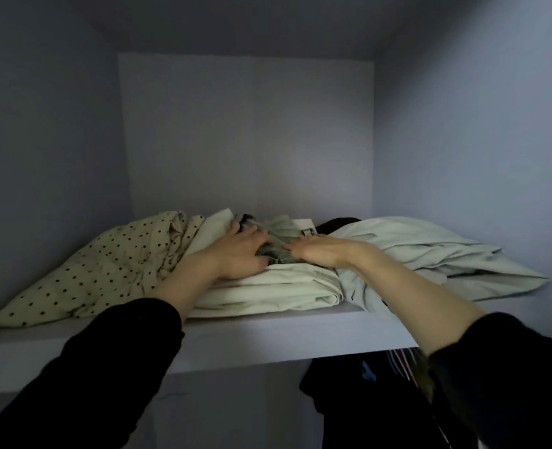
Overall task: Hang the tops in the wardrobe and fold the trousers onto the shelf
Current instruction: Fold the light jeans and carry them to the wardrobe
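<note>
Both hands press a folded grey-green pair of trousers (pixel 276 236) onto the pale stack on the shelf (pixel 268 335). Left hand (pixel 240 251) lies flat at nine o'clock of it, right hand (pixel 313 251) at three, fingers straight; its long axis runs between them.

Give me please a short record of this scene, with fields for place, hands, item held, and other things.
place: wardrobe shelf
left hand: rests on the grey garment
right hand: touches it too
under it: pale folded cloth
left side: dotted cloth
right side: pale crumpled cloth
below shelf: dark hanging clothes
</note>
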